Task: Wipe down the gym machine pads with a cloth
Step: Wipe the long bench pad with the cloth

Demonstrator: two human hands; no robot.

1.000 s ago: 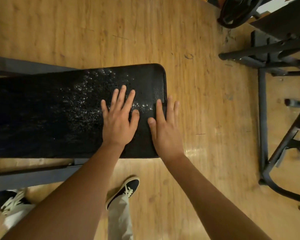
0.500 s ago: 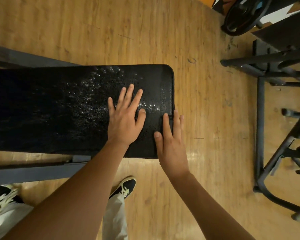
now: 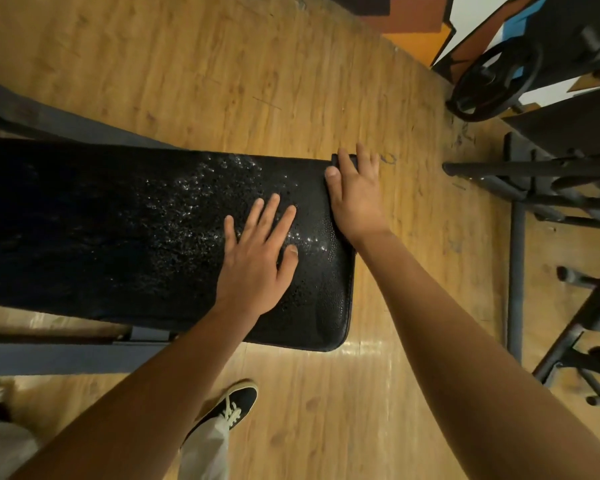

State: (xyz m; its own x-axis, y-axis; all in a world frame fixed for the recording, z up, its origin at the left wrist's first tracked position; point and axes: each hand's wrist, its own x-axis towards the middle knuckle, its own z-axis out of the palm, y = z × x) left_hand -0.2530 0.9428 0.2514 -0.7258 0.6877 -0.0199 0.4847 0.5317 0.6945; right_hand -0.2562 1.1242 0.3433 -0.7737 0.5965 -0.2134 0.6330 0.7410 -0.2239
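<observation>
Observed 1 black pad (image 3: 118, 237) running left to right above the wood floor (image 3: 222, 64), right end in view, left end cut off by the frame. Noted droplets (image 3: 201, 202) scattered over the right half, thickest toward the far edge, thinning to fine beads near the right end. Logged the left half as dark and dull, wet or dry not resolvable. Found left hand (image 3: 253, 268) pressed palm-down on the pad near its right end, fingers straight and splayed, gripping nothing. Found right hand (image 3: 355, 199) laid over the far right corner, thumb on the top face, fingers straight and reaching past the far edge, likewise gripping nothing visible. Saw no cloth in either of the 2 hands or elsewhere on the pad; cannot rule out 1 hidden under a palm. Judged step: working the liquid across the pad ahead of wiping. To do well: get the cloth under a flat palm before any run-off at the right end; wipe in overlapping strokes from far edge to near edge; finish along the rounded corners and the end face; brace with the free hand on a drier patch, wet vinyl likely being slick. Keep elbows clear of the dark machine frame (image 3: 515, 254), well apart on the right.
</observation>
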